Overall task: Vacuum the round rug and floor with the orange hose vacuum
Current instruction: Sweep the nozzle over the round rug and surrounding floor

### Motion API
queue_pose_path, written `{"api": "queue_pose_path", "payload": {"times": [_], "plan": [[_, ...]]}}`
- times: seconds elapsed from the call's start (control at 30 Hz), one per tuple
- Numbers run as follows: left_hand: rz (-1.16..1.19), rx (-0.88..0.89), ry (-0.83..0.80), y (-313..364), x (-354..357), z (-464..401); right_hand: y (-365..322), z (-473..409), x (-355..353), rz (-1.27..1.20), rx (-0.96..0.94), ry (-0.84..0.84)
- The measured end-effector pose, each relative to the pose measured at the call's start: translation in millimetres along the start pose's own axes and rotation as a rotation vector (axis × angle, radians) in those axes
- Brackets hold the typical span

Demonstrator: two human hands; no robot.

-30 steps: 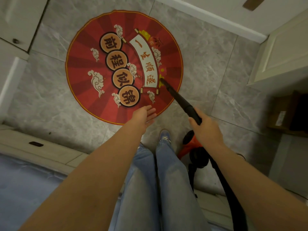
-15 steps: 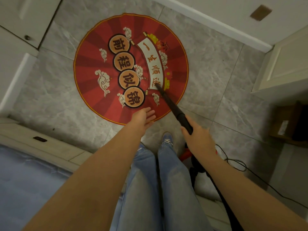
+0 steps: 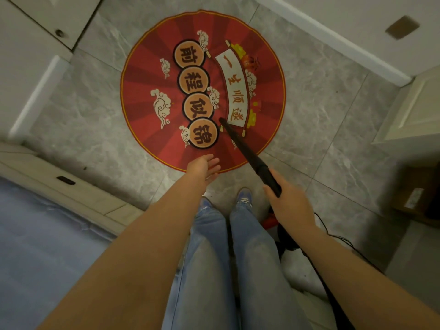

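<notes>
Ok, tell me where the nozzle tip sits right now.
In the head view the nozzle tip rests on the round rug, right of centre, between the lowest orange character disc and the white scroll.

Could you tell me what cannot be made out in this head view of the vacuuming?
- Vacuum body: only a red sliver shows, hidden behind the right hand and the legs.
- Hose: runs under the right forearm and off the bottom edge.
- Nozzle tip: contact with the rug cannot be told.
- Brown box: cut off at the right edge, label too blurred.
</notes>
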State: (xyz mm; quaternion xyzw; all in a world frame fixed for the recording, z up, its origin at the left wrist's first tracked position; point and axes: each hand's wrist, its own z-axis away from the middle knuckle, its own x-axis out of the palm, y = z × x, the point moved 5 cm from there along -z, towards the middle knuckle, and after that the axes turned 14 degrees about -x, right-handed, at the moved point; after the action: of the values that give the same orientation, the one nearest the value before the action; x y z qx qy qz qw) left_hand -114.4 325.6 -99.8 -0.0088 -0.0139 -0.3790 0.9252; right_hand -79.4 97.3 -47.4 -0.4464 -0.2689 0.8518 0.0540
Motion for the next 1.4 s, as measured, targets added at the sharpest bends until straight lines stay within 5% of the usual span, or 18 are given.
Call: {"api": "queue_pose_path", "payload": {"times": [0.17, 0.43, 0.8, 1.17, 1.4], "plan": [[0.005, 0.001, -0.003, -1, -1, 2, -4, -33, -11, 0.004, -0.013, 0.073], [0.012, 0.012, -0.003, 1, -6, 7, -6, -1, 13, 0.026, 0.009, -0.096], [0.030, 0.022, 0.005, 3, -11, 5, -52, -65, 34, 0.146, -0.112, -0.119], [0.025, -0.019, -0.019, -7, -22, -5, -42, -65, 27, 0.075, -0.101, -0.072], [0.027, -0.018, -0.007, 3, -25, -4, -31, -29, 41, 0.113, -0.035, -0.198]]}}
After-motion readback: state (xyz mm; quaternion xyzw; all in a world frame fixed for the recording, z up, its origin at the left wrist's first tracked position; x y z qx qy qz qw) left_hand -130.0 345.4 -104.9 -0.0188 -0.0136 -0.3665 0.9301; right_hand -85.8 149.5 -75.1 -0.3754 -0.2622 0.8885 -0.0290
